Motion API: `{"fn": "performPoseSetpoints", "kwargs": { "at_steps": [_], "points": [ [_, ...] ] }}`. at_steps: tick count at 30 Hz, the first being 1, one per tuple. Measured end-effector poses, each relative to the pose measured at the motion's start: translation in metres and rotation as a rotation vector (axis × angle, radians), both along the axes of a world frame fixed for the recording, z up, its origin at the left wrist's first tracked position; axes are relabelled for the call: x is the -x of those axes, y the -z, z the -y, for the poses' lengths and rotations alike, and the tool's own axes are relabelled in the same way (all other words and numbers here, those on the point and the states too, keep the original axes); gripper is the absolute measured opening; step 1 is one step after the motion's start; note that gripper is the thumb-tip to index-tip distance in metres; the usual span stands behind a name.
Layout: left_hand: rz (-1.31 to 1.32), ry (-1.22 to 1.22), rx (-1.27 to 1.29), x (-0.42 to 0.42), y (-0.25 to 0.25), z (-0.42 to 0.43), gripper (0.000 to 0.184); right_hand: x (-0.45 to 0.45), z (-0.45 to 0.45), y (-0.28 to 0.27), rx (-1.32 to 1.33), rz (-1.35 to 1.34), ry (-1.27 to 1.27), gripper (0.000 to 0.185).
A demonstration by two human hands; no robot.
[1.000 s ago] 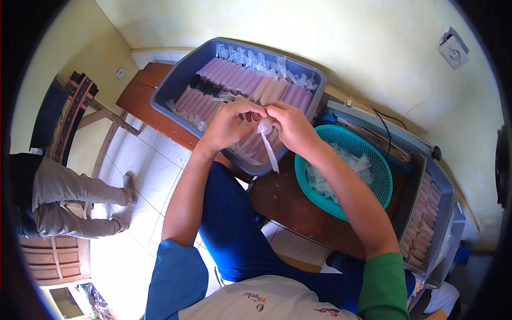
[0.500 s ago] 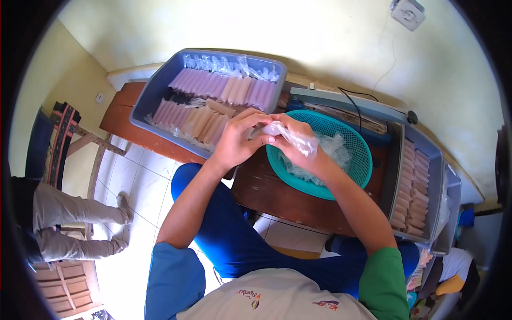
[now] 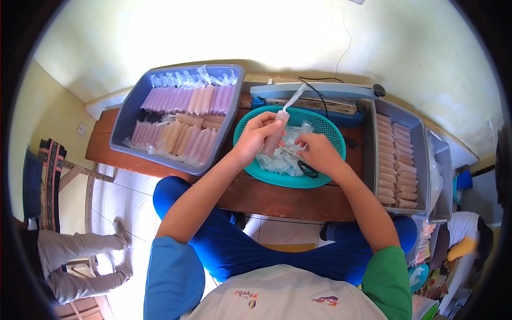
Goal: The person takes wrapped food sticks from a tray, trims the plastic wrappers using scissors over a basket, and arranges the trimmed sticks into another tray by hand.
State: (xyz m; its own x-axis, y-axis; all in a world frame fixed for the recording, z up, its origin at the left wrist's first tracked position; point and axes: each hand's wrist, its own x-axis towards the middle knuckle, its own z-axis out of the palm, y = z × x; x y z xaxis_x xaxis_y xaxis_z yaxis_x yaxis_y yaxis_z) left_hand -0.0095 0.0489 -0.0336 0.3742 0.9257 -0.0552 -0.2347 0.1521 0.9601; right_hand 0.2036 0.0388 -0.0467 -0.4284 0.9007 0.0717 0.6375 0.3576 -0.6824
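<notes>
Over the teal basket point(image 3: 280, 182), a filled plastic tube point(image 3: 271, 145) tilts with its twisted end up, clamped in the left hand point(image 3: 257, 137). Near the black-handled scissors point(image 3: 308, 170) in the basket, the right hand point(image 3: 319, 151) curls its fingers, though I can't quite tell whether they pinch anything. Beyond, on the brown bench point(image 3: 272, 204), a gray tub point(image 3: 122, 127) of purple and peach tubes sits left, with a gray bin point(image 3: 422, 173) of pinkish tubes right

Filled tube point(image 3: 273, 137) | pale pink, twisted tail up | tilted, in left hand point(image 3: 260, 136) | dark-handled scissors point(image 3: 308, 169) | in teal basket point(image 3: 288, 183)
</notes>
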Motion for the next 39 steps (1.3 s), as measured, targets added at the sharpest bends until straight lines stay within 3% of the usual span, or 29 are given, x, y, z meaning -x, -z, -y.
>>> {"fn": "performPoseSetpoints", "kwargs": {
  "at_steps": [9, 11, 15, 21, 24, 27, 29, 30, 32, 35, 39],
  "points": [
    [0.064, 0.132, 0.184, -0.018, 0.021, -0.004, 0.03, -0.019, 0.012, 0.028, 0.077, 0.014, 0.077, 0.025],
    [0.049, 0.139, 0.204, -0.018, 0.027, -0.003, 0.029, -0.021, 0.014, 0.032, 0.009, 0.218, 0.117, 0.026],
    [0.012, 0.133, 0.239, -0.017, 0.039, 0.001, 0.028, -0.021, 0.018, 0.049, -0.017, 0.351, 0.062, 0.021],
    [-0.066, 0.084, 0.173, -0.02, 0.042, 0.006, 0.034, -0.015, 0.02, 0.049, 0.057, 0.398, 0.066, 0.043],
    [-0.092, 0.017, 0.145, -0.021, 0.036, 0.007, 0.035, -0.017, 0.022, 0.031, 0.079, 0.314, 0.026, 0.047],
    [-0.12, -0.061, 0.113, -0.02, 0.039, 0.005, 0.034, -0.021, 0.023, 0.011, 0.303, 0.163, -0.087, 0.046],
    [-0.128, -0.088, 0.088, -0.02, 0.044, 0.003, 0.033, -0.025, 0.026, 0.001, 0.446, 0.005, -0.036, 0.055],
    [-0.121, -0.11, 0.094, -0.019, 0.044, 0.002, 0.033, -0.029, 0.028, 0.0, 0.446, 0.005, -0.034, 0.055],
    [-0.114, -0.135, 0.099, -0.018, 0.045, 0.001, 0.033, -0.036, 0.035, -0.001, 0.558, -0.292, 0.067, 0.054],
    [-0.128, -0.182, 0.062, -0.017, 0.047, 0.0, 0.032, -0.041, 0.046, -0.015, 0.716, -0.482, 0.193, 0.052],
    [-0.172, -0.223, 0.002, -0.012, 0.053, 0.0, 0.034, -0.047, 0.056, -0.012, 0.773, -0.535, 0.232, 0.054]
  ]
}}
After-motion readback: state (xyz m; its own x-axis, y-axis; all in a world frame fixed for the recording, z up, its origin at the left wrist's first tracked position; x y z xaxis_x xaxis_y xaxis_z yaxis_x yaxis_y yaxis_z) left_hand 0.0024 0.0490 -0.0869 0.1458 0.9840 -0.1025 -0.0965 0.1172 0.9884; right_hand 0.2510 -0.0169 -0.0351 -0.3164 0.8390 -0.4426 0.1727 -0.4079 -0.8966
